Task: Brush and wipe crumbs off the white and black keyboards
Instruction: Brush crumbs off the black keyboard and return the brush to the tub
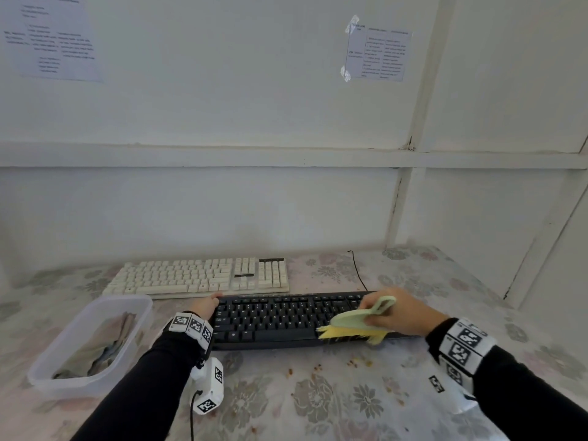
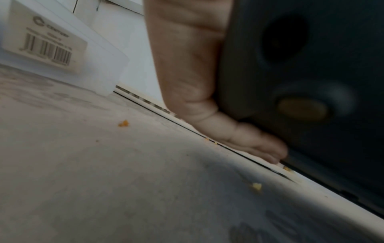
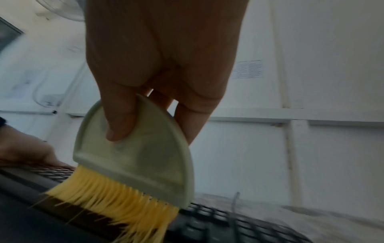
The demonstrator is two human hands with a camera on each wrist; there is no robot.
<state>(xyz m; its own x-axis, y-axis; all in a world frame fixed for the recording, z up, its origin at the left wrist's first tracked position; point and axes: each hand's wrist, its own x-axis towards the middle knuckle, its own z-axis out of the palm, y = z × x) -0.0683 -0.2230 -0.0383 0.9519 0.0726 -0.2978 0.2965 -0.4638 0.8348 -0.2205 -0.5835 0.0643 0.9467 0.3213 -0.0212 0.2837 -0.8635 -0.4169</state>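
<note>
The black keyboard (image 1: 280, 319) lies near me on the flowered tablecloth, and the white keyboard (image 1: 197, 276) lies just behind it. My left hand (image 1: 211, 302) grips the black keyboard's far left corner; in the left wrist view its fingers (image 2: 259, 148) curl along the dark keyboard body (image 2: 311, 74). My right hand (image 1: 381, 316) holds a small brush (image 1: 356, 321) with a pale green handle. Its yellow bristles (image 1: 343, 334) press on the right part of the black keyboard's front edge. In the right wrist view the thumb pinches the brush (image 3: 135, 156) above the black keyboard (image 3: 228, 226).
A clear plastic container (image 1: 44, 374) with a cloth inside stands at the left, close to my left forearm. Orange crumbs (image 1: 359, 363) lie scattered on the tablecloth in front of the black keyboard. A black cable (image 1: 358, 272) runs back to the wall.
</note>
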